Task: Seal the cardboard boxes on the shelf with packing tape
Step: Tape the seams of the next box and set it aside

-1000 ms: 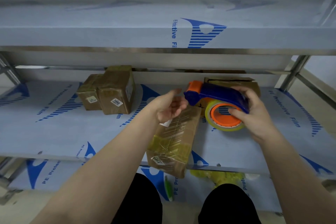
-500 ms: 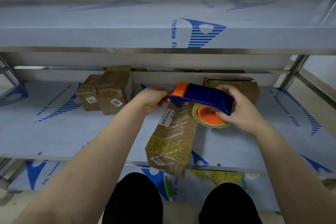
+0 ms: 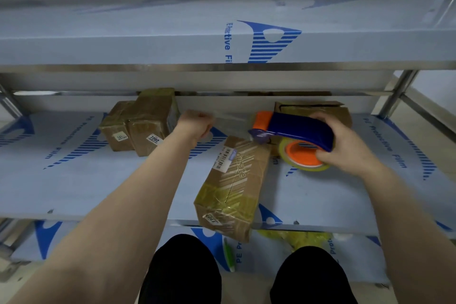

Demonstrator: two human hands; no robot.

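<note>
Here left grip (image 3: 196, 122) pinches stretched tape strip (image 3: 229, 119); right grip (image 3: 345, 145) curls round dispenser (image 3: 296, 128).

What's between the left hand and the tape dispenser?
Head view: a taut strip of clear tape spans from the left hand to the tape dispenser.

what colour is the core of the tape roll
Orange. The core shows best in the head view, under the dark blue dispenser.

Blue print "PE Protective Film" runs along the middle shelf (image 3: 385, 148) and, cut short, along the upper shelf edge (image 3: 228, 42). White label "7202" on the left rear box (image 3: 155, 139). Barcode sticker on the long box (image 3: 237, 180); digits illegible.
</note>
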